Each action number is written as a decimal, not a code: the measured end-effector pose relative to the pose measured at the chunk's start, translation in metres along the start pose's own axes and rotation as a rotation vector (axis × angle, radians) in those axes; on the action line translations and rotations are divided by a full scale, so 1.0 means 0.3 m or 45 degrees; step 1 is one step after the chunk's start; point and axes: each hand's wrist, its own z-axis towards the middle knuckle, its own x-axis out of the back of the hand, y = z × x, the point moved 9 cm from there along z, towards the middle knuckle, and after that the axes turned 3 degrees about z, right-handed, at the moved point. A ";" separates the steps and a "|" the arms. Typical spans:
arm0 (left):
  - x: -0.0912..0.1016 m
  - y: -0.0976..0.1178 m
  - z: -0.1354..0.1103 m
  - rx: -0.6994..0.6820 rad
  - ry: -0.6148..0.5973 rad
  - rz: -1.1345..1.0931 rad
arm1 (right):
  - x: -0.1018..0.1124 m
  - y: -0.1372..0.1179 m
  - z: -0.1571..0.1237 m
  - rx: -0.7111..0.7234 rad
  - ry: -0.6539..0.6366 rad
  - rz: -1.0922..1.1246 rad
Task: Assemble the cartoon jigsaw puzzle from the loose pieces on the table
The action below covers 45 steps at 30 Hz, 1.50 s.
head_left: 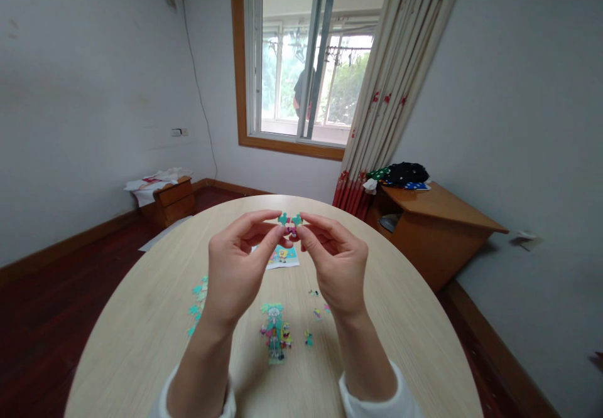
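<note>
My left hand (pixel 242 255) and my right hand (pixel 336 255) are raised above the table, fingertips close together. Each pinches a small jigsaw puzzle piece between thumb and fingers. The left puzzle piece (pixel 283 219) and the right puzzle piece (pixel 296 219) are teal with pink and meet or nearly meet; whether they interlock I cannot tell. Below, a partly joined puzzle (pixel 274 333) with cartoon figures lies on the table. Beyond my hands, a printed picture sheet (pixel 285 257) is partly hidden by my left hand.
Loose teal pieces (pixel 195 310) lie left of my left forearm, partly covered. Several loose pieces (pixel 308 337) lie right of the joined puzzle. The round table (pixel 391 305) stands near a wooden desk (pixel 438 217) piled with cloth. A person (pixel 304 91) is beyond the window.
</note>
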 end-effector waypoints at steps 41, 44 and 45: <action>-0.023 -0.037 0.005 0.055 -0.018 -0.053 | -0.006 0.043 0.009 -0.086 0.037 0.007; -0.025 -0.034 0.006 0.051 -0.020 -0.047 | -0.005 0.044 0.010 -0.082 0.043 0.012; -0.025 -0.034 0.006 0.050 -0.022 -0.046 | -0.005 0.044 0.010 -0.080 0.045 0.013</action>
